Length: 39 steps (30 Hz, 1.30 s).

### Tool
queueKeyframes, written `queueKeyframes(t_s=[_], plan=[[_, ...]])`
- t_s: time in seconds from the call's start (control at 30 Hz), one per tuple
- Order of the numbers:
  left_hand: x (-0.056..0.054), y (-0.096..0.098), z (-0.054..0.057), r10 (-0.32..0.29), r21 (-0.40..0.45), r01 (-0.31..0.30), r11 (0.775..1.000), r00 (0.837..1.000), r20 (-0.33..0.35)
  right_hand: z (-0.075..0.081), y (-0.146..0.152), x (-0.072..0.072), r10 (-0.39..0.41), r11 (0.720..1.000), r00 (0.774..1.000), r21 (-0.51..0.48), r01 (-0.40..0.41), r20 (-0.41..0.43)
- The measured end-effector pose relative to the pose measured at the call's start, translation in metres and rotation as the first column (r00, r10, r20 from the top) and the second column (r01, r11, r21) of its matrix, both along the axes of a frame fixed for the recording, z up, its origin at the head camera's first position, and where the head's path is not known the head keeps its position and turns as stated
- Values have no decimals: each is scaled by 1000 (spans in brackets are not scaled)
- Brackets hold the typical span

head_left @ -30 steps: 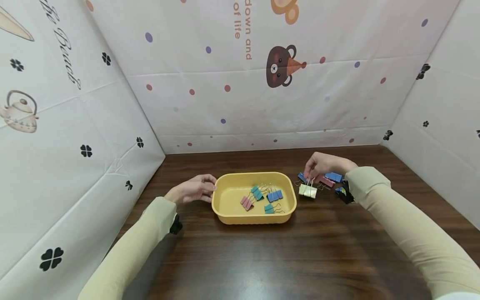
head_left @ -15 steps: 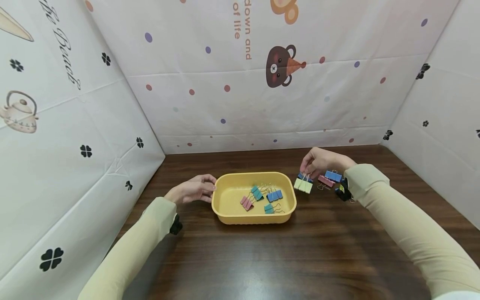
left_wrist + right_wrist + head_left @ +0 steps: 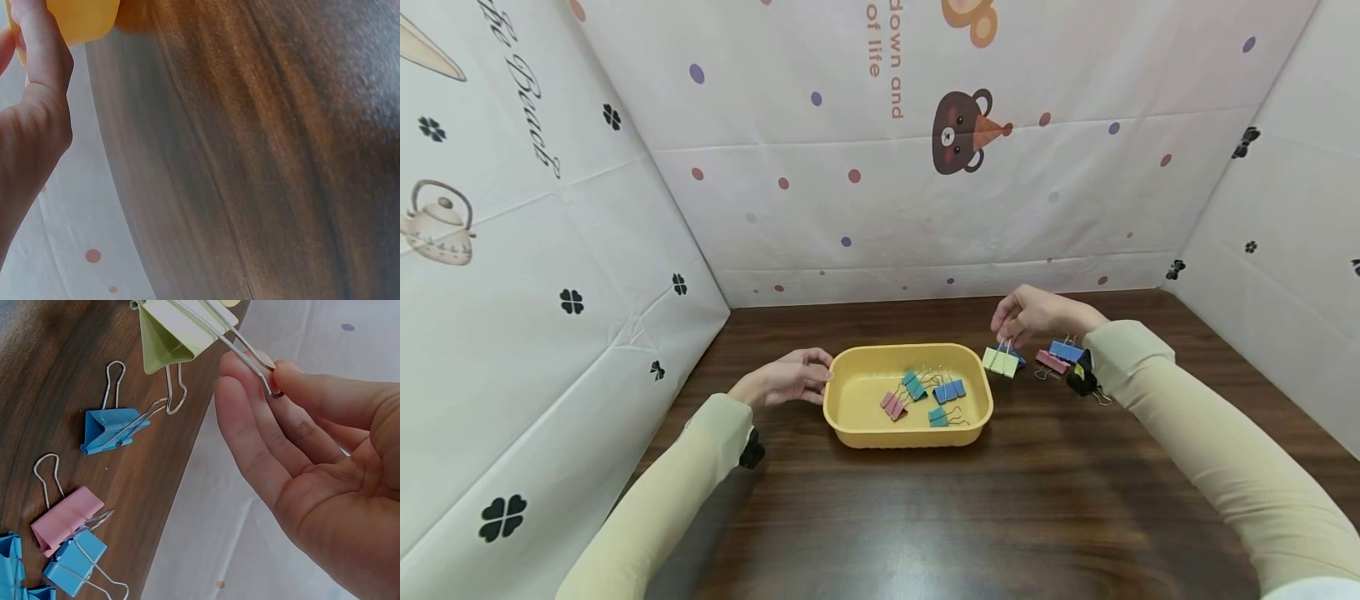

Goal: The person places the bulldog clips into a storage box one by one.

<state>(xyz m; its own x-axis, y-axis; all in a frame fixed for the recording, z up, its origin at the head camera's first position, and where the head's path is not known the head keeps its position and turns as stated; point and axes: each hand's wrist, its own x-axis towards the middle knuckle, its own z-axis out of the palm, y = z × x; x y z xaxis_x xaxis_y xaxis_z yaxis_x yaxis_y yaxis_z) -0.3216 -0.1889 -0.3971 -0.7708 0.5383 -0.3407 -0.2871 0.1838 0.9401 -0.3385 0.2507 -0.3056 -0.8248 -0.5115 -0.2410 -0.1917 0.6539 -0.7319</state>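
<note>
My left hand [image 3: 790, 379] holds the left rim of a yellow plastic tray [image 3: 908, 439], fingers bent at its edge. In the left wrist view, the tray wall [image 3: 87, 19] shows beside that hand. My right hand [image 3: 1037, 312] pinches a pale green binder clip [image 3: 1001, 362] by one wire handle, just off the tray's right end. The right wrist view shows the thumb and fingertips on the handle, the green body [image 3: 181, 331] hanging from it. Behind the green clip lies a blue binder clip [image 3: 112, 430], partly covered in the head view.
Several binder clips lie inside the tray, among them a pink clip [image 3: 893, 406], a blue clip [image 3: 950, 392] and a teal clip [image 3: 914, 385]. Right of the tray, more clips rest on the dark wooden table [image 3: 880, 517], including a pink clip [image 3: 1052, 362]. A white printed backdrop [image 3: 865, 208] stands behind.
The right hand has moved left and slightly up with the green binder clip, toward the tray's right end. The left hand and the tray have stayed put.
</note>
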Motion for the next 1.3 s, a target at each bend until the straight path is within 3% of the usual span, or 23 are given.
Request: queueKeyframes(t_s=[0.5, 1.3], plan=[[-1, 0, 1, -1, 4, 1, 1000, 1000, 16, 10, -2, -3, -17, 1000, 998, 0, 17, -57], [-2, 1, 1, 5, 2, -5, 1000, 1000, 16, 16, -45, 2, -5, 994, 1000, -106, 3, -19]])
